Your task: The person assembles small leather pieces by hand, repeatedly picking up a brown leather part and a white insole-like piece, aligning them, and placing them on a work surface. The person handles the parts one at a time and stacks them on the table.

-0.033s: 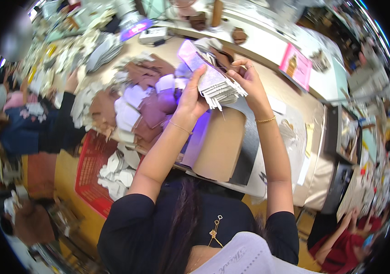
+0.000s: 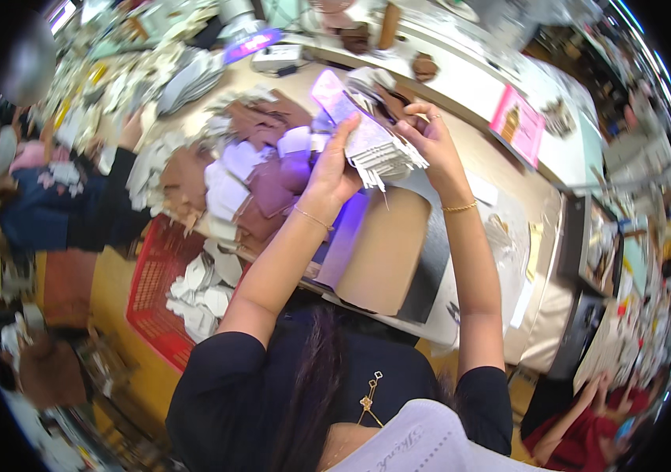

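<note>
A thick stack of pale, flat cut pieces (image 2: 379,149) with loose, fringe-like ends is held up above the table. My left hand (image 2: 335,161) is closed round its left side, thumb on top. My right hand (image 2: 432,145) pinches the stack's right edge between thumb and bent fingers. Below the stack lies a curved tan board or sheet (image 2: 387,252), next to a dark flat surface (image 2: 434,271). Heaped brown and white cut pieces (image 2: 253,185) spread to the left of my left hand, partly lit purple.
A red plastic basket (image 2: 140,291) with white pieces stands at lower left. A lamp with a purple glow (image 2: 253,45) and a white box (image 2: 278,57) are at the back. Far right of my hands is a pink box (image 2: 518,126). Co-workers sit left and lower right.
Both hands keep their hold on the stack. The surroundings have shifted slightly right and down in the picture at the table's back, as the view turned a little.
</note>
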The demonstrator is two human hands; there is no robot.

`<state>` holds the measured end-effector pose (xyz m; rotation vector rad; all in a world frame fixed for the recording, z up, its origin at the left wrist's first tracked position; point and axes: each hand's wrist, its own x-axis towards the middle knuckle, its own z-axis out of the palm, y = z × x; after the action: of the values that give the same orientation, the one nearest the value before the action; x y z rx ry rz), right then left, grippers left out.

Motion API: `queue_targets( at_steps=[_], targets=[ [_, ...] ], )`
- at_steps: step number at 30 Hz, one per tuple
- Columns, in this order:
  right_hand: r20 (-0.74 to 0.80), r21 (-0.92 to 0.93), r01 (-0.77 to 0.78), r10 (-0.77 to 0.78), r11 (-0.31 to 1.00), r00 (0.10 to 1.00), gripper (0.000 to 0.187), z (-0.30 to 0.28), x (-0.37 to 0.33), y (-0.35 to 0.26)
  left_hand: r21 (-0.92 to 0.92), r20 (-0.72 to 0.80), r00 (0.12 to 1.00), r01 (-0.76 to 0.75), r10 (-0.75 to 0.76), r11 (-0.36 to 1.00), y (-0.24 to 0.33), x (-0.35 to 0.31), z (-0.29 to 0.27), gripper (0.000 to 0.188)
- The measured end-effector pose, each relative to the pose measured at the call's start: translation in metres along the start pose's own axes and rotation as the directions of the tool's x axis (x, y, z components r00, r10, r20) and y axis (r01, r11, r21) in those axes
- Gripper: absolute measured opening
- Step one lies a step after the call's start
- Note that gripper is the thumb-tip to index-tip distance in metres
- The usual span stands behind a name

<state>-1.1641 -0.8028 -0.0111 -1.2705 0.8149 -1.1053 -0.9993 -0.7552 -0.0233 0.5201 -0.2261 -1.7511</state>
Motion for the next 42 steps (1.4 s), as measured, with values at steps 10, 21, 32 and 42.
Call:
queue_targets(
  at_steps=[10, 21, 32, 42],
  targets=[
    [0.236, 0.371, -0.350, 0.277, 0.860, 0.931, 0.026, 0.026, 0.021, -0.004, -0.137, -0.013, 1.000, -0.030, 0.028, 0.990, 0.024, -0.016, -0.034, 0.035],
    [-0.278, 0.187, 0.191, -0.135, 0.964, 0.951, 0.040, -0.005, -0.016, -0.012, 0.141, 0.451, 0.889, 0.017, -0.080, 0.990, 0.023, -0.013, -0.014, 0.089],
    [-0.220, 0.485, 0.331, -0.254, 0.809, 0.942, 0.089, -0.043, -0.096, -0.056, 0.657, 0.470, 0.583, 0.271, -0.663, 0.704, -0.008, -0.012, 0.039, 0.081],
    [0.761, -0.447, 0.488, 0.031, 0.750, 0.649, 0.054, -0.030, -0.115, -0.164, 0.894, 0.361, 0.733, -0.096, -0.577, 0.438, -0.007, 0.002, 0.066, 0.048]
  ],
)
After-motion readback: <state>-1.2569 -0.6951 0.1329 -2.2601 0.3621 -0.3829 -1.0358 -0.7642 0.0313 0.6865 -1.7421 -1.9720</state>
